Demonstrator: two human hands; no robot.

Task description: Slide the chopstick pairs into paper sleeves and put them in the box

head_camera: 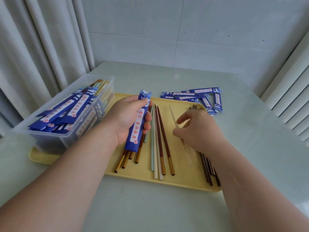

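Observation:
My left hand (128, 118) grips a blue paper sleeve (138, 121) over the yellow tray (184, 181). My right hand (199, 131) pinches a pale cream chopstick (173, 114) that lies on the tray, tip pointing away. Loose chopsticks (158, 139) in brown-gold, cream and mint lie between my hands. Dark brown chopsticks (209, 168) lie under my right forearm. A clear plastic box (70, 131) at the left holds several sleeved pairs (71, 106).
A pile of empty blue sleeves (197, 96) lies on the table beyond the tray's far right corner. Curtains hang at the left, a wall stands behind, and white slats at the right.

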